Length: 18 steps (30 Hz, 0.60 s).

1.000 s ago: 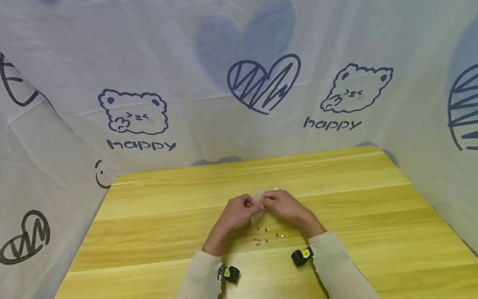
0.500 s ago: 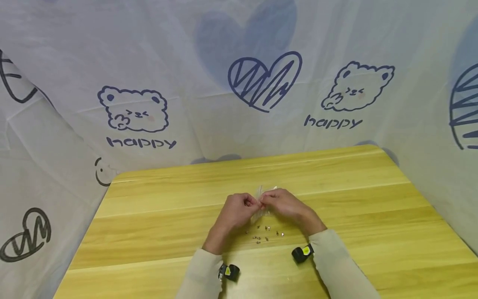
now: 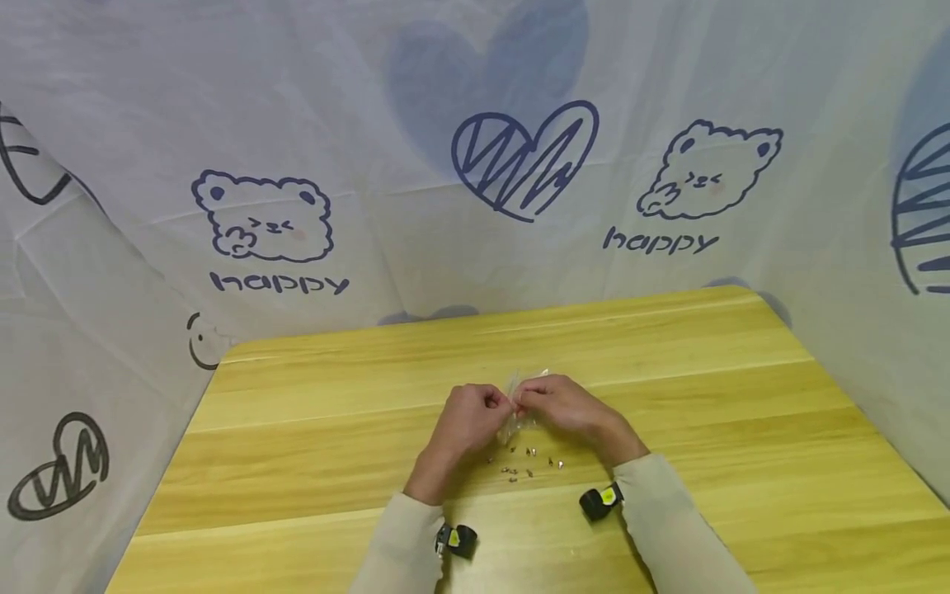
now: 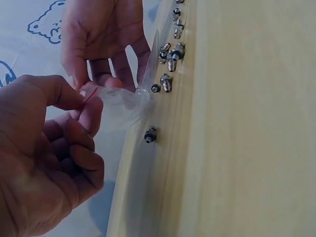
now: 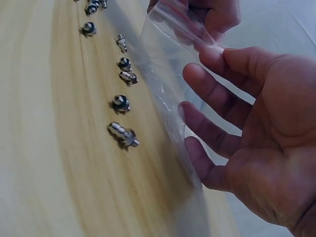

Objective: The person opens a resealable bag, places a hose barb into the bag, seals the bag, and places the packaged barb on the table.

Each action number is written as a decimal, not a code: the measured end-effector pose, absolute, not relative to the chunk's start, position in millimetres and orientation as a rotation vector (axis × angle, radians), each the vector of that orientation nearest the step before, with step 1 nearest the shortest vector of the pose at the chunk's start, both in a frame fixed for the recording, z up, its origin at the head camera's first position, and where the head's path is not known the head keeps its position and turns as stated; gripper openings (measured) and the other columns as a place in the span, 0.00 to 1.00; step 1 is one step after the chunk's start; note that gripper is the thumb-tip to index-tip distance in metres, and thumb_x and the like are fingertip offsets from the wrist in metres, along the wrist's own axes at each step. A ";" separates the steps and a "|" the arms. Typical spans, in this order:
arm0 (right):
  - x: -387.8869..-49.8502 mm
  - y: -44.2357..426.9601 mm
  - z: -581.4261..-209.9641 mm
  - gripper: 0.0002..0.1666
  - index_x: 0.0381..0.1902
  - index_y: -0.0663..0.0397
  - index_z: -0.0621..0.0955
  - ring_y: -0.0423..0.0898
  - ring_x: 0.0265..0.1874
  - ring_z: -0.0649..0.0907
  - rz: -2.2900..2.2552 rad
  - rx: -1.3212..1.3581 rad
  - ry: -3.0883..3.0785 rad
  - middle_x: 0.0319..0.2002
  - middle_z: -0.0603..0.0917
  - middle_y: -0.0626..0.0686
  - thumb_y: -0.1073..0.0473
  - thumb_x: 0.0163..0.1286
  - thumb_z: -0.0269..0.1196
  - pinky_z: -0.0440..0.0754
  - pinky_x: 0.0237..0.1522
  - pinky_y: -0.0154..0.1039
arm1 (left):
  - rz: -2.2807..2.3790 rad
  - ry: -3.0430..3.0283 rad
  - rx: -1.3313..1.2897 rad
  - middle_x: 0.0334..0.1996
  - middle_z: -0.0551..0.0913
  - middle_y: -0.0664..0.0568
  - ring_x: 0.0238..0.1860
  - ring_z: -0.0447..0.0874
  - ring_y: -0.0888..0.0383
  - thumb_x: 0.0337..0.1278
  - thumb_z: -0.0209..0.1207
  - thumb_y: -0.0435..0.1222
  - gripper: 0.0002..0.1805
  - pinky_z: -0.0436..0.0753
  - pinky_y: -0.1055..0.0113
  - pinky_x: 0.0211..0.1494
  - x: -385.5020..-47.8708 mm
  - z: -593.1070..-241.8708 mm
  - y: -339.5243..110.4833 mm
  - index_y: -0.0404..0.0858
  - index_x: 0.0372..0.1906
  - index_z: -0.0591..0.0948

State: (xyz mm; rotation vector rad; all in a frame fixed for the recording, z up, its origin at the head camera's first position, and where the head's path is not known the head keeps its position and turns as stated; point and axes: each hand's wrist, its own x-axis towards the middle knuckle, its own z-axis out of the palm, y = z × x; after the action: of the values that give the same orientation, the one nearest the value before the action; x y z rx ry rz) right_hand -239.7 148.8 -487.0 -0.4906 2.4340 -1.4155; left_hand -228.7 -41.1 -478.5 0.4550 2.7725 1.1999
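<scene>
A clear plastic zip bag point(image 4: 118, 106) with a red line along its seal hangs between both hands above the table. My left hand point(image 3: 469, 419) pinches its top edge between thumb and index finger, the other fingers curled loosely. From the other side my right hand point(image 3: 570, 410) pinches the same seal with thumb and index finger, its remaining fingers spread along the bag in the right wrist view. The fingertips of both hands are close together. Several small silvery metal fittings point(image 5: 123, 134) with dark rings lie loose on the table below the bag.
The wood-grain table point(image 3: 334, 462) reaches to a pale cloth backdrop point(image 3: 401, 247) printed with bears and hearts. A black camera is strapped at each wrist, the left camera point(image 3: 463, 541) and the right camera point(image 3: 596, 505) both near the sleeves.
Both hands stay at the bag's seal with only slight finger shifts; the right fingertips move a little left. The fittings lie as before, and the head view shifts slightly.
</scene>
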 end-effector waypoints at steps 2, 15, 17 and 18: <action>-239.9 148.2 -487.2 0.16 0.31 0.47 0.83 0.44 0.37 0.78 -1.385 -0.497 2.463 0.34 0.84 0.47 0.55 0.75 0.51 0.74 0.45 0.39 | 1.186 2.754 0.451 0.24 0.84 0.54 0.22 0.75 0.64 0.58 0.58 0.41 0.11 0.75 0.72 0.27 -228.8 -478.4 -41.0 0.39 0.30 0.86; -242.0 147.9 -485.0 0.11 0.30 0.48 0.78 0.44 0.31 0.75 -1.323 -0.464 2.566 0.29 0.78 0.49 0.59 0.74 0.52 0.72 0.36 0.38 | 1.311 2.644 0.315 0.24 0.83 0.55 0.21 0.71 0.61 0.61 0.53 0.38 0.12 0.70 0.69 0.26 -234.3 -479.7 -41.6 0.44 0.27 0.84; -242.3 148.5 -486.2 0.09 0.30 0.49 0.76 0.44 0.31 0.75 -1.320 -0.412 2.573 0.29 0.77 0.49 0.60 0.72 0.52 0.72 0.35 0.38 | 1.351 2.684 0.222 0.22 0.82 0.55 0.20 0.70 0.61 0.57 0.53 0.37 0.11 0.69 0.69 0.25 -234.8 -480.0 -43.6 0.43 0.24 0.83; -242.5 148.9 -486.8 0.08 0.29 0.50 0.75 0.44 0.30 0.74 -1.328 -0.372 2.575 0.28 0.76 0.49 0.61 0.70 0.53 0.71 0.34 0.37 | 1.365 2.705 0.184 0.21 0.82 0.55 0.20 0.70 0.61 0.56 0.53 0.37 0.11 0.69 0.69 0.25 -234.9 -479.9 -44.5 0.43 0.24 0.83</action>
State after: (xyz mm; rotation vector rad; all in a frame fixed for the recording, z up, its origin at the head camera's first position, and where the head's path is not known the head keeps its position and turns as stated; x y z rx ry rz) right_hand -242.5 148.9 -486.8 -0.3718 2.5752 -1.3283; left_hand -234.9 -44.5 -479.9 0.1840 2.7046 1.3648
